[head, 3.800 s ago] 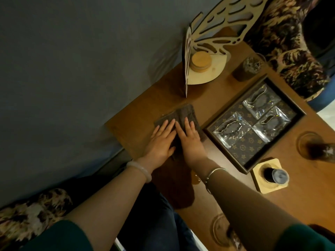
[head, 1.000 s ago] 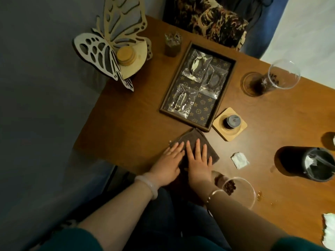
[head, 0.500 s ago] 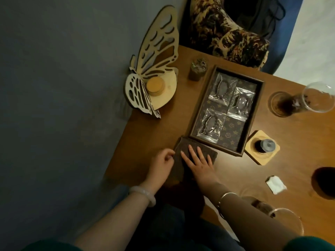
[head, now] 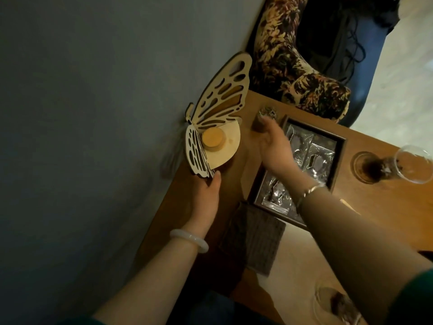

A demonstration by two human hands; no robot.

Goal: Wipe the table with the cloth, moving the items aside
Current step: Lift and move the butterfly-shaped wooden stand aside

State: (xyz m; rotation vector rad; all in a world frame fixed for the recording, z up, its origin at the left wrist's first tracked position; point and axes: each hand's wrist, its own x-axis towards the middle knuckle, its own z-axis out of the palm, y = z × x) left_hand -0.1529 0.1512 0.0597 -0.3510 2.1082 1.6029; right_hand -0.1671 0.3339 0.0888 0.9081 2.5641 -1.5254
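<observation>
The cloth (head: 254, 238) is lying flat on the desk (head: 234, 174), untouched. The left hand (head: 206, 198) is gripping the wooden butterfly stand (head: 218, 118) by its lower wing. The right hand (head: 274, 144) is hovering spread wide between a small jar (head: 267, 113) and the tray (head: 337, 146).

No readable text, label, brand name or number is found anywhere. The lining of the dark tray (head: 340, 146) is printed with a repeated pattern of small pale marks, but no letters can be made out in it. The clear packets (head: 322, 158) lying in the tray carry no print that can be read; glare and blur hide any fine detail.
</observation>
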